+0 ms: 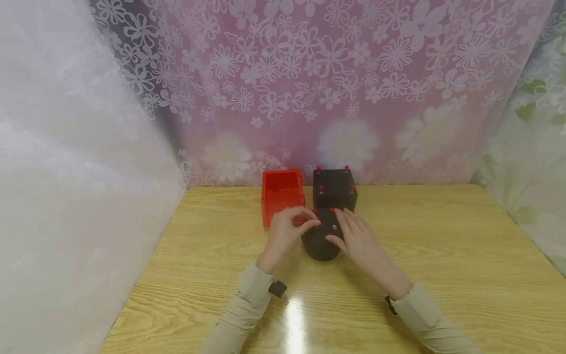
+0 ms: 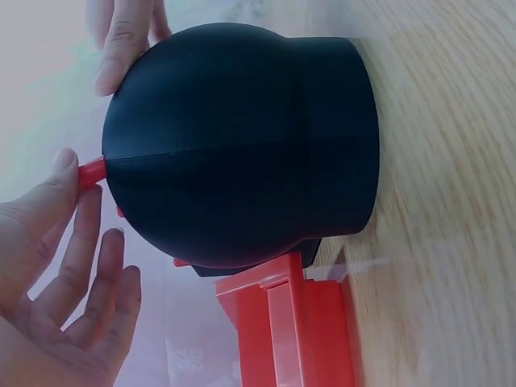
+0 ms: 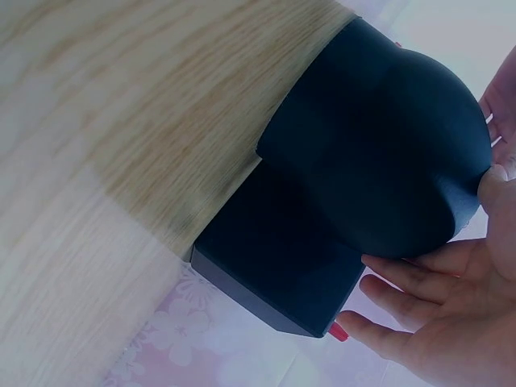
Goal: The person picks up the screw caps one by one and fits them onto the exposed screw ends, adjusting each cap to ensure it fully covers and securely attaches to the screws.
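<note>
A black block (image 1: 322, 248) with a rounded front stands on the table between both hands. Small red caps sit on its top, and a silver post (image 1: 334, 227) there is bare. My left hand (image 1: 286, 230) pinches a red cap (image 2: 93, 172) between thumb and index finger at the block's top, its other fingers loosely bent. Against the right side of this block, my right hand (image 1: 360, 246) rests its nearly straight fingers, the thumb touching the domed edge in the right wrist view. Nothing else is in either hand.
Behind the rounded block stands a black square block (image 1: 334, 199) with red caps at its corners. A red open bin (image 1: 264, 199) sits to its left, close to the left hand. Floral curtain (image 1: 283, 98) hangs at the back edge of the wooden table (image 1: 442, 255).
</note>
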{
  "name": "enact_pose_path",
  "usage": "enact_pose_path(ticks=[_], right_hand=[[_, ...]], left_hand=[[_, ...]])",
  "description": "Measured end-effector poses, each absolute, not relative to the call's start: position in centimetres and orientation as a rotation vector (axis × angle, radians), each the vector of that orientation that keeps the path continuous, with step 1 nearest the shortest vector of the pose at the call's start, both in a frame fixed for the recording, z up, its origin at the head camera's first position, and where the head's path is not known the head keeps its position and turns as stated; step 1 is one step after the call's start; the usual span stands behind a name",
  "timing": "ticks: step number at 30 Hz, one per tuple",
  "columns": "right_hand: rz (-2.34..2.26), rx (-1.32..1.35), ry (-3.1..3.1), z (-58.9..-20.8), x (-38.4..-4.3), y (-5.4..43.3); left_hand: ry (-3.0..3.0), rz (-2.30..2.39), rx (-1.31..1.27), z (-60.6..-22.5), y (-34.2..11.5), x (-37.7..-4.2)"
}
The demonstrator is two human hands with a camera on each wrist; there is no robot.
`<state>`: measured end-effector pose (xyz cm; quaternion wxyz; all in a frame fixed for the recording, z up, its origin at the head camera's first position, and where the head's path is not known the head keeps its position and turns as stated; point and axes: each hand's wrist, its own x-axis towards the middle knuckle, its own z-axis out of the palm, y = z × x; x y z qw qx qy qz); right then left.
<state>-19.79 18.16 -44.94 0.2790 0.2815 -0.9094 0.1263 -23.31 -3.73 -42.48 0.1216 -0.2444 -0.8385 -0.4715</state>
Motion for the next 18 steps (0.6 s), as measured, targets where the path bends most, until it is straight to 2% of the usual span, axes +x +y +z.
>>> enact_pose_path(ticks=[7, 18], right_hand=[[0.348, 0.751, -2.423, -44.99, -19.88, 18.18], [0.350, 0.765, -2.389, -45.10, -20.01, 18.10]], left_hand=[[-2.449, -1.213, -0.722, -42.49, -3.44, -23.17], [-2.359, -1.335, -0.700, -41.75, -3.96, -23.12]])
